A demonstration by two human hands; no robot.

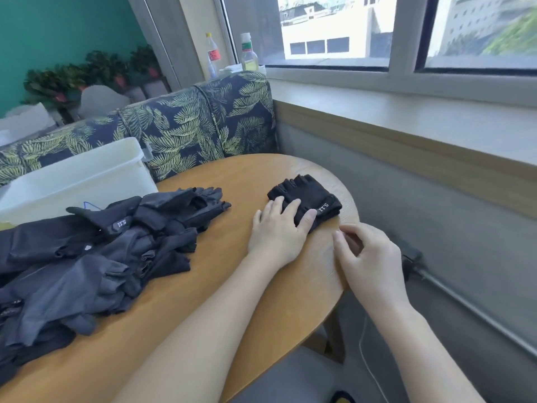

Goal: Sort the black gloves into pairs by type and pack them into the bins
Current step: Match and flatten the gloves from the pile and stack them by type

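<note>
A stacked pair of black fingerless gloves (308,196) with white lettering lies near the right edge of the round wooden table (238,286). My left hand (276,228) rests flat on the near end of that pair, fingers straight. Just to the right, my right hand (369,257) hovers over the table edge with fingers loosely curled, holding nothing. A big heap of black gloves (96,251) of mixed types covers the table's left side. A white plastic bin (72,178) stands behind the heap at the far left.
A sofa with a leaf print (189,126) runs behind the table. Two bottles (248,53) stand on the ledge by the window. A grey wall and a pipe (465,306) lie close to the right of the table.
</note>
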